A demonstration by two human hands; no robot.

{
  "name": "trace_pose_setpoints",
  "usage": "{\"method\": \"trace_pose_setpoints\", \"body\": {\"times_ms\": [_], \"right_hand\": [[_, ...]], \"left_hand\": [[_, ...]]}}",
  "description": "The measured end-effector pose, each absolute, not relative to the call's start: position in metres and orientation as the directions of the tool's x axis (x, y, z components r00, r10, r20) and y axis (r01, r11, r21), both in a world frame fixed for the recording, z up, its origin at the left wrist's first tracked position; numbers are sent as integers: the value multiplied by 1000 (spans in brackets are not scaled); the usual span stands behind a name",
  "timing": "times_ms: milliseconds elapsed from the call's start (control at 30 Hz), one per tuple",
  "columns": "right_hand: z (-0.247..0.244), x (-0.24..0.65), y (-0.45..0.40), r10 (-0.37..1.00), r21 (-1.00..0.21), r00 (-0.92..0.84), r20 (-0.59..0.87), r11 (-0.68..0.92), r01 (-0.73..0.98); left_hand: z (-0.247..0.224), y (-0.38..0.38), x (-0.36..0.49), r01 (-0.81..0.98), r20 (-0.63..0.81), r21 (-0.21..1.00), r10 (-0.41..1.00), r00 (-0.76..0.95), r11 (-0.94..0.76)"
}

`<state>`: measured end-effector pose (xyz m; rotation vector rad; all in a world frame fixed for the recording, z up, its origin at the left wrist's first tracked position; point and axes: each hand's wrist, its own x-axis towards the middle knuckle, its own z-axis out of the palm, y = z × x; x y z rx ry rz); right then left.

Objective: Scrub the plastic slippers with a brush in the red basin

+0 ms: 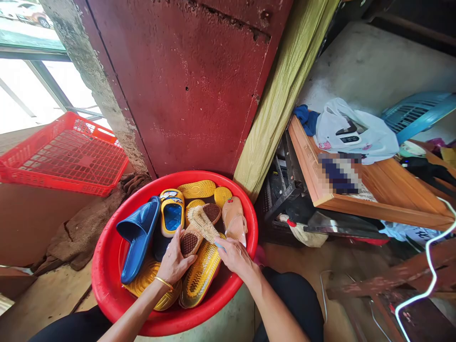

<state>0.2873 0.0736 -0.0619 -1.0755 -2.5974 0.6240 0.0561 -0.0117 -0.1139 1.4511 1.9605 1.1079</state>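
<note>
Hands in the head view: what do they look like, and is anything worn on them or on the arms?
Both hands are bare, with no gloves, and the forearms show no sleeves. The left hand wears a thin gold-coloured bangle at the wrist. The right hand shows no jewellery. Neither arm has cables or markings.

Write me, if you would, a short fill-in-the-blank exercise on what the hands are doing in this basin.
The plastic basin is ____. The slide sandal beside the left hand is ____. The right hand grips a ____ whose pale bristles lie against a slipper sole.

The missing words, in order: red, blue, brush.
</note>
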Motion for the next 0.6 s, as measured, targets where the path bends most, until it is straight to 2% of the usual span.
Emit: {"method": "trace_pose_setpoints", "body": {"times_ms": [200,433,600], "right_hand": [[-58,287,76,698,-542,-714,51,620,567],[-47,288,75,679,-593,-733,40,607,529],[-44,291,72,669,-676,-743,-6,545,495]], "left_hand": [[-109,-11,56,565,79,815,940,-331,131],[-112,-11,55,575,129,811,925,-357,109],[-110,-10,55,574,116,810,926,-358,121]]}}
